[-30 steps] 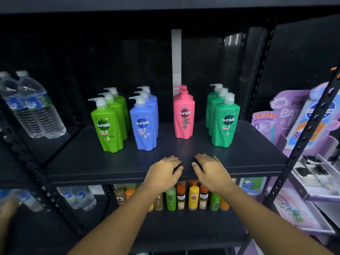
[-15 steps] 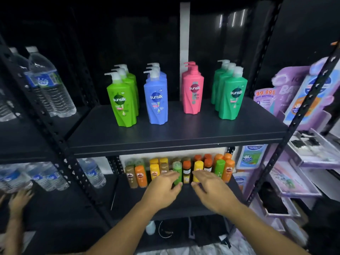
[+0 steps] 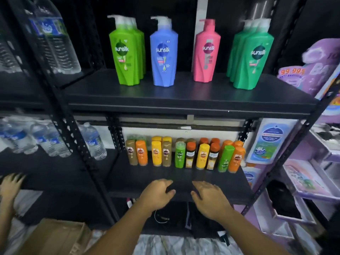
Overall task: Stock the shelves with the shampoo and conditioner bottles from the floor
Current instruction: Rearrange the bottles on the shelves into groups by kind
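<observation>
**Both hands empty at the lower shelf; next pickup pending**

Finding: your left hand [image 3: 156,195] and right hand [image 3: 209,197] hover palm-down, side by side, over the front edge of the lower black metal shelf [image 3: 143,178]. The fingers are loosely bent and neither hand holds anything. Whether they touch the board, I cannot tell.

Stock position: small capped bottles in brown, orange, yellow and green [image 3: 184,155] stand in a row at the back of that shelf. On the tier above it stand four files of large plastic pump bottles: lime green [image 3: 126,52], blue [image 3: 163,52], pink [image 3: 207,52] and dark green [image 3: 255,56].

Orientation: every bottle stands upright, long axis vertical, label toward you. The pump spouts point to your left.

Assessment: you appear to be between placements. No floor stock is in plain sight. The brown cardboard box [image 3: 55,236], below and left of the shelf, hides its contents. The next move calls for reaching down and bringing a bottle up upright, label forward.
</observation>
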Motion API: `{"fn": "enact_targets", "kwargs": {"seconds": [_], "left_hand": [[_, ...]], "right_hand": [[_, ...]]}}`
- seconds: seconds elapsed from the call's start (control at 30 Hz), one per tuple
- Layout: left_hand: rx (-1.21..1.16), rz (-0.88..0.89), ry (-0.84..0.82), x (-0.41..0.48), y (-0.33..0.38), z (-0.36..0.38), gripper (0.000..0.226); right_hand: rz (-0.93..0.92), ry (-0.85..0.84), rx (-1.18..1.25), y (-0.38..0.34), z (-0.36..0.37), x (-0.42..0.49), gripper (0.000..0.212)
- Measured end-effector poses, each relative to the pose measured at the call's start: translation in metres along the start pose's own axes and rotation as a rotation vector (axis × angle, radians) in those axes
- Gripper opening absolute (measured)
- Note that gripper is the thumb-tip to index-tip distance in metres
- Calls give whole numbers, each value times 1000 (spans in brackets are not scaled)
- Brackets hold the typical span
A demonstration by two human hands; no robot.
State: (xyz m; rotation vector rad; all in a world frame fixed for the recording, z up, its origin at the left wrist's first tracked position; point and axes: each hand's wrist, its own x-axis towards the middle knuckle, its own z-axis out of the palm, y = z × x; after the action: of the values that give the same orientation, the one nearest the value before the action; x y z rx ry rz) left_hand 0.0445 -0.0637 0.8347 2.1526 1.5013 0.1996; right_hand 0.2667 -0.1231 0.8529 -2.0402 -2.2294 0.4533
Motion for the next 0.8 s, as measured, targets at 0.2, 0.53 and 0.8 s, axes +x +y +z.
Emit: {"fn": "enact_targets", "kwargs": {"seconds": [0.2,0.53,0.8], "left_hand": [[-3,-81,138,22,-31,73,59],[104,-140,67,8,-11,91,54],[175,-11,-23,56,-21,100,62]], "right_hand": [[-72,-27,16,53,80,27,57],[-134,-52,154,88,83,19,60],[12,1,188,96,102,19,59]]}}
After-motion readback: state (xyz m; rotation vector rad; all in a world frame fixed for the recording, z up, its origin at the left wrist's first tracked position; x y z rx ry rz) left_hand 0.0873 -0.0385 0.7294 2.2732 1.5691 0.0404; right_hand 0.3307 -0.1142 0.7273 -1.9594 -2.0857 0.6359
